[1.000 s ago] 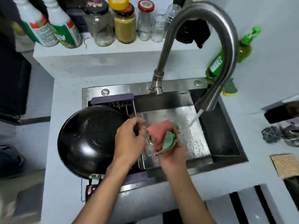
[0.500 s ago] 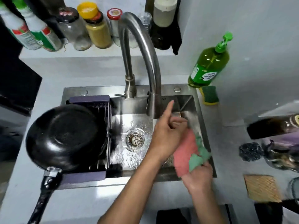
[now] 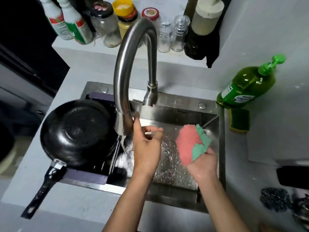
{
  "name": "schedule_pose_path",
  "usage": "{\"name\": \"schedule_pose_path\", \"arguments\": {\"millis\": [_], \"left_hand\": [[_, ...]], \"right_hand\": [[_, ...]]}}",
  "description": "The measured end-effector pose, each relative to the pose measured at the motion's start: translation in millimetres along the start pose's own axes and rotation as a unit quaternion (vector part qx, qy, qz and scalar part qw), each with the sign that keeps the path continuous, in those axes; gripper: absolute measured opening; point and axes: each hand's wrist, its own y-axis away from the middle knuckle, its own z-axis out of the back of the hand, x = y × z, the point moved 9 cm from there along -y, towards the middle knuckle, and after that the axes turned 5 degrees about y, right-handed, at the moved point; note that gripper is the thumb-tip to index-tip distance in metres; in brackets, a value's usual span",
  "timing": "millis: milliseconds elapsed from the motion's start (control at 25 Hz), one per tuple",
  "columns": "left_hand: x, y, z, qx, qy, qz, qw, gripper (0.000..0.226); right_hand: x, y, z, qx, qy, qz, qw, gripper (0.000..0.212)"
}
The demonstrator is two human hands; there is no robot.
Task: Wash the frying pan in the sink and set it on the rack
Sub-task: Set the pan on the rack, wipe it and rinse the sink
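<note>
Steel faucet beside upturned pan

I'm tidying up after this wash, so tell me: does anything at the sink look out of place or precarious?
The black frying pan lies upside down on the purple sink rack, and its handle juts past the sink's edge over the counter. Water is running from the steel faucet.

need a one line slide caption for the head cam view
Frying pan upside down on the rack; left hand by the running faucet, right hand gripping a cloth.
</note>
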Motion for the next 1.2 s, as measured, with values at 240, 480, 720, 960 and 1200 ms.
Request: {"name": "schedule_pose_path", "arguments": {"millis": [240,480,720,960,1200], "left_hand": [[61.1,-34.9,-23.0,0.034,-0.065,0.043,0.996,0.034],[98.4,-52.5,-41.8,0.116,-0.126,0.060,0.983,0.019],[95.0,-52.3,-71.2,0.158,-0.146,0.039,0.976,0.015],[100.1,-47.6,-94.5,0.179,-0.143,0.036,0.973,0.015],[119.4,-48.1,-141.0,0.201,-0.112,0.071,0.971,0.008]], "right_hand": [[9.0,-175.1,-142.7,0.052,0.645,0.159,0.745,0.045],[13.8,-225.5,-107.5,0.045,0.914,0.255,0.311,0.058],[101.4,-197.1,-62.0,0.009,0.898,0.234,0.373,0.051],[204.3,-89.2,44.2,-0.370,0.791,0.241,0.424,0.048],[184.8,-75.3,51.8,-0.325,0.644,0.260,0.642,0.034]]}}
